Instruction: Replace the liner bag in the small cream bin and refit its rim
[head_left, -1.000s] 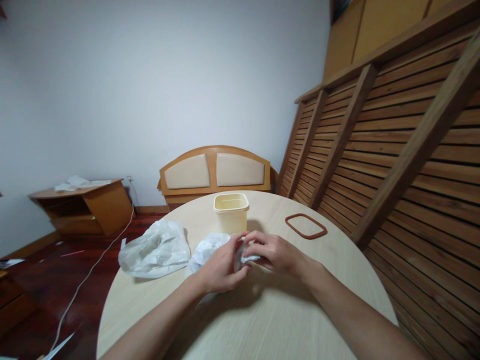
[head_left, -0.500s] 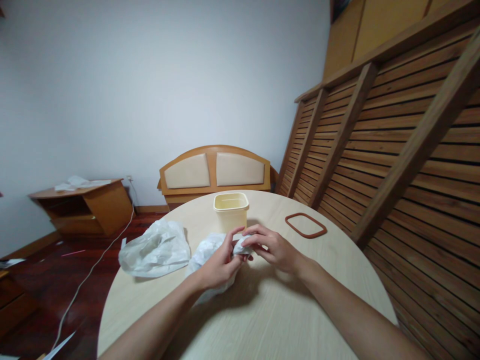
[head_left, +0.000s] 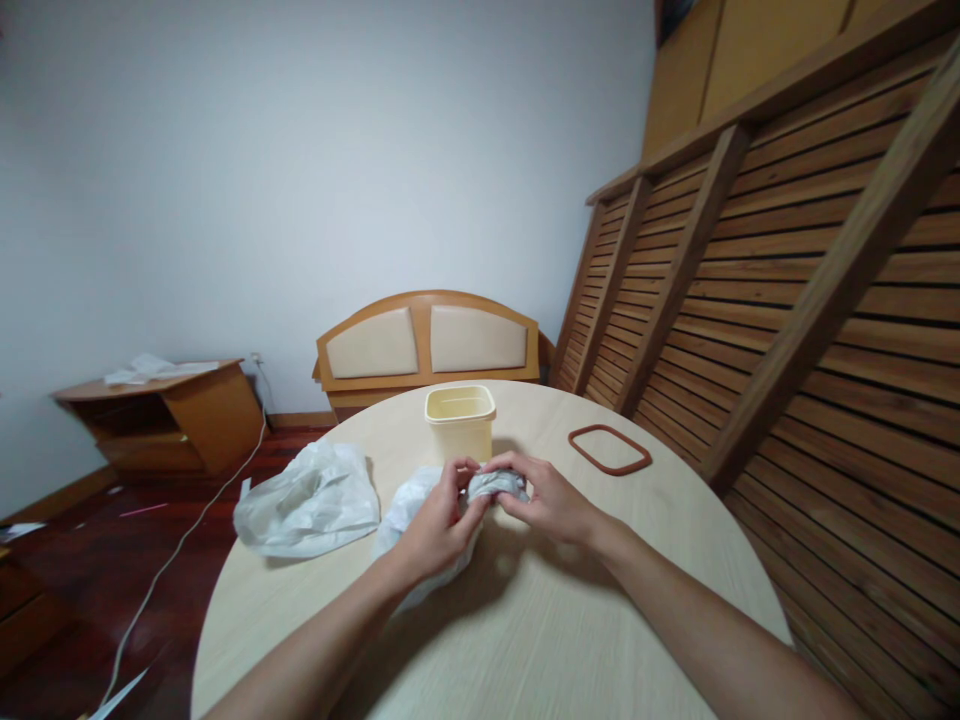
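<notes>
Both hands meet over the round table, just in front of a cream plastic tub (head_left: pixel 460 435). Between them is a bunched-up, whitish plastic bag (head_left: pixel 496 483). My left hand (head_left: pixel 442 520) grips its left end with thumb and fingers. On the other end, the fingers and thumb of my right hand (head_left: pixel 551 500) are closed. More crumpled white plastic (head_left: pixel 409 497) lies under my left hand and wrist; whether it joins the held bunch is hidden. Farther left, a second white plastic bag (head_left: pixel 311 500) is spread loosely on the table.
A brown rounded frame (head_left: pixel 611 468) lies at the right of the pale wooden table (head_left: pixel 570 630). Beyond the table stands a padded headboard (head_left: pixel 427 340). Wooden slatted panels (head_left: pixel 675 300) lean along the right. A low cabinet (head_left: pixel 172 420) and a white cable (head_left: pixel 180 545) are at left.
The right fingers have shifted and now pinch the right end of the bunched bag. More of the bag shows between the hands. The tub and frame have stayed put.
</notes>
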